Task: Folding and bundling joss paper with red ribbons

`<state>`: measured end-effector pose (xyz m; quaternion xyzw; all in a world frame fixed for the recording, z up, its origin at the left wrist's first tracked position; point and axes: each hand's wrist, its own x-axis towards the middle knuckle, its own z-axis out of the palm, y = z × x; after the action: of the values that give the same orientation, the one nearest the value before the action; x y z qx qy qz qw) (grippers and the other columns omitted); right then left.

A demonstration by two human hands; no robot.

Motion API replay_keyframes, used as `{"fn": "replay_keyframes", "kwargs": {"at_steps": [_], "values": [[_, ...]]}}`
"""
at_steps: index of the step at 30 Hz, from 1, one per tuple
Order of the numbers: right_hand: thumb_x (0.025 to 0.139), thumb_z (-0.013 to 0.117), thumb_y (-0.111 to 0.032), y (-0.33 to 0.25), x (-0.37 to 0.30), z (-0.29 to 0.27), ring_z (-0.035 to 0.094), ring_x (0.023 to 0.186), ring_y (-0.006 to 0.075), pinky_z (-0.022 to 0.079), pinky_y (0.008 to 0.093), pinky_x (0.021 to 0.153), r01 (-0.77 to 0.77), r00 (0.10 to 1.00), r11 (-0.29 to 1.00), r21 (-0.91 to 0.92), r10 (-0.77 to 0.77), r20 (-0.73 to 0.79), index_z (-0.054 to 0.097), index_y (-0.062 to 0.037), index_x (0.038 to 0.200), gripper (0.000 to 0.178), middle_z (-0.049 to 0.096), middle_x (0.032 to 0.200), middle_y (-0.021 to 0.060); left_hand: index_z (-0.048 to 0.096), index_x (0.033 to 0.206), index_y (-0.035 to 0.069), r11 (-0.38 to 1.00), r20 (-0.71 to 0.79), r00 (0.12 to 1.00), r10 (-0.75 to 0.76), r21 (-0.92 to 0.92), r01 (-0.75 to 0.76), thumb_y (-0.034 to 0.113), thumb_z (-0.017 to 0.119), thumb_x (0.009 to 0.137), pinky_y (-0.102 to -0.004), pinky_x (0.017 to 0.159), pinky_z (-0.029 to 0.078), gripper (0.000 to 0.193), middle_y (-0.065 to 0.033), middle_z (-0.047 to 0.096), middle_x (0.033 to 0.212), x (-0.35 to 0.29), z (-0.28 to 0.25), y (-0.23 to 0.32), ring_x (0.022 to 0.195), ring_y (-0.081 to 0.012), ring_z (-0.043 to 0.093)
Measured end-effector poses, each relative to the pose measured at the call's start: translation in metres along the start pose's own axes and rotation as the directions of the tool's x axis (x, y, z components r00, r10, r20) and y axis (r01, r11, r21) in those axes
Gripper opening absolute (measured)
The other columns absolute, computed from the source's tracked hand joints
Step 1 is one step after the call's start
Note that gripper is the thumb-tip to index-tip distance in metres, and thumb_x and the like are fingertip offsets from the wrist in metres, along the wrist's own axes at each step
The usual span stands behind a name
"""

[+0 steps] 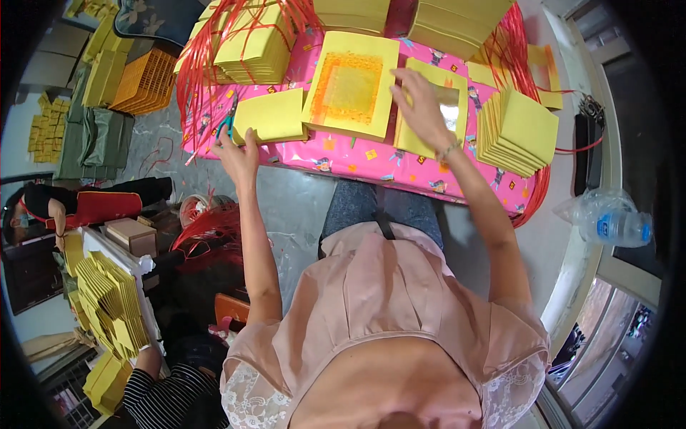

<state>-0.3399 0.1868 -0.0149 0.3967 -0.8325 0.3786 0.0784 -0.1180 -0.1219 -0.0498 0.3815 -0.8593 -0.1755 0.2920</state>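
A thick stack of yellow paper (pixel 352 87) with an orange-framed print on its top sheet sits at the middle of the table. My right hand (pixel 420 107) is open beside its right edge, the fingers bent loosely. Beneath that hand lies another yellow sheet (pixel 414 137) with a silvery square, partly hidden by the hand. My left hand (pixel 239 156) reaches the lower left corner of a folded yellow paper packet (pixel 271 116), thumb and fingers apart. Teal-handled scissors (pixel 227 123) lie right by its fingertips.
Pink patterned cloth (pixel 350 157) covers the table. Yellow paper bundles (pixel 254 46) stand at its back, fanned packets (pixel 516 136) at its right. Red strings (pixel 196 71) hang over both ends. An orange crate (pixel 145 80) stands left. Two people work at a side table (pixel 136 275).
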Motion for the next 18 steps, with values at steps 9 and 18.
{"fn": "replay_keyframes", "kwargs": {"at_steps": [9, 18], "values": [[0.093, 0.048, -0.04, 0.07, 0.023, 0.014, 0.039, 0.13, 0.0351, 0.029, 0.0521, 0.108, -0.072, 0.988, 0.913, -0.401, 0.121, 0.098, 0.045, -0.0059, 0.134, 0.053, 0.045, 0.137, 0.0162, 0.053, 0.125, -0.002, 0.839, 0.127, 0.93, 0.346, -0.485, -0.247, 0.026, 0.066, 0.088, -0.0361, 0.082, 0.049, 0.048, -0.0183, 0.058, 0.113, 0.028, 0.02, 0.104, 0.097, -0.0306, 0.059], [0.086, 0.051, -0.038, 0.089, 0.004, 0.035, 0.024, 0.139, 0.0345, 0.018, 0.0597, 0.11, -0.106, 0.981, 0.9, -0.422, 0.164, 0.104, 0.049, -0.0106, 0.132, 0.054, 0.036, 0.147, 0.0124, 0.034, 0.13, -0.012, 0.923, 0.675, 0.63, 0.383, -0.292, -0.249, 0.049, 0.075, 0.075, -0.0396, 0.095, 0.046, 0.092, -0.0311, 0.057, 0.118, 0.06, 0.094, 0.148, 0.111, -0.0362, 0.059]]}}
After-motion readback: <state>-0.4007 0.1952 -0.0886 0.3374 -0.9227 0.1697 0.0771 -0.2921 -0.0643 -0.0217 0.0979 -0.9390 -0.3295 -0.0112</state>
